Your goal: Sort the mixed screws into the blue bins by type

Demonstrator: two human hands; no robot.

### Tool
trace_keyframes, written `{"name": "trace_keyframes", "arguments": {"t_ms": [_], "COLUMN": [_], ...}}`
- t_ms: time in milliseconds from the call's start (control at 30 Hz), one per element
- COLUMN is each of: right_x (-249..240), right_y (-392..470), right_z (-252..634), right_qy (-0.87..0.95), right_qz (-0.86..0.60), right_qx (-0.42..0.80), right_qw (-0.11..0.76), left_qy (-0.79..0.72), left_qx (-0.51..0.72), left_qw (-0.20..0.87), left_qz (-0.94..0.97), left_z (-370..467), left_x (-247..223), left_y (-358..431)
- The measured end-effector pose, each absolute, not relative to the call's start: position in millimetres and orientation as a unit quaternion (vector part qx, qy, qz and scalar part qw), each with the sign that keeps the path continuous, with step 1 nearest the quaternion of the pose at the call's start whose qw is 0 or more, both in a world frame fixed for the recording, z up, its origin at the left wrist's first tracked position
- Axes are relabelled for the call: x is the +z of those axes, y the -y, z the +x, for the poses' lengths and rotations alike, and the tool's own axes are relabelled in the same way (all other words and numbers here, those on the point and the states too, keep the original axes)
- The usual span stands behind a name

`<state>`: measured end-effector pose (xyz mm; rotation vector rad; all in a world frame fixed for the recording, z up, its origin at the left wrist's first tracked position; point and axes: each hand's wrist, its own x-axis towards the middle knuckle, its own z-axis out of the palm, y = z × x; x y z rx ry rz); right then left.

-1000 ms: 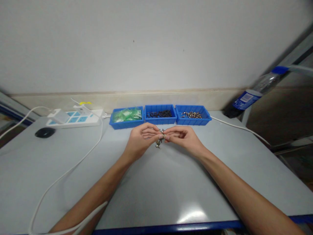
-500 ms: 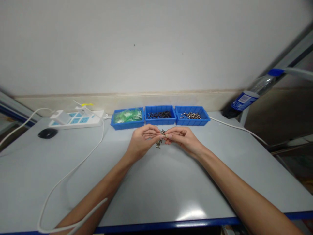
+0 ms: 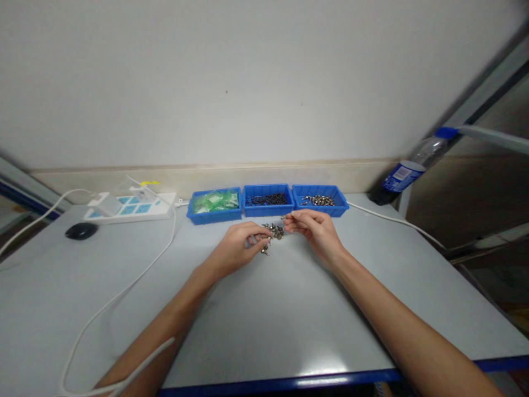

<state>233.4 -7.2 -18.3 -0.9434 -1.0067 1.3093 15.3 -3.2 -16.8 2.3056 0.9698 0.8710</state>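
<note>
A small pile of metal parts lies on the grey table in front of the blue trays. My left hand is at the pile's left side, its thumb and fingers closed on something too small to make out. Just right of the pile and slightly raised, my right hand pinches a small metal part between thumb and forefinger. Behind the hands stand a blue tray with green plastic bags, one with dark screws and one with shiny metal parts.
At the left are a white power strip with plugs and a black mouse. A white cable curves over the table and my left forearm. A bottle with a blue cap leans at the back right.
My hands have parted. The right one has moved right and now holds a small part apart from the left, which is lower, by the pile. More of the pile shows. The view has shifted slightly.
</note>
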Motion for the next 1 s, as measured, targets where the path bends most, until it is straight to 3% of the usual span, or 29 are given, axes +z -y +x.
{"name": "trace_keyframes", "arguments": {"t_ms": [167,567,767,1000], "right_x": [-19.9,-18.3,-17.2,-16.4], "right_y": [-0.1,-3.2,1.7,10.5], "right_z": [243.1,248.7,244.4,234.7], "right_qy": [0.381,0.348,0.420,0.563], "right_qz": [-0.436,-0.497,-0.493,-0.449], "right_qx": [0.468,0.396,0.413,0.451], "right_qw": [0.667,0.689,0.640,0.527], "left_qy": [-0.297,-0.345,-0.420,-0.460], "left_qx": [0.278,0.270,0.369,0.425], "left_qw": [0.184,0.177,0.320,0.492], "left_qz": [0.895,0.881,0.765,0.605], "left_z": [7.9,6.8,18.0,25.5], "left_x": [-24.5,-23.5,-14.6,-13.7], "left_y": [-2.8,-3.0,5.1,7.2]}}
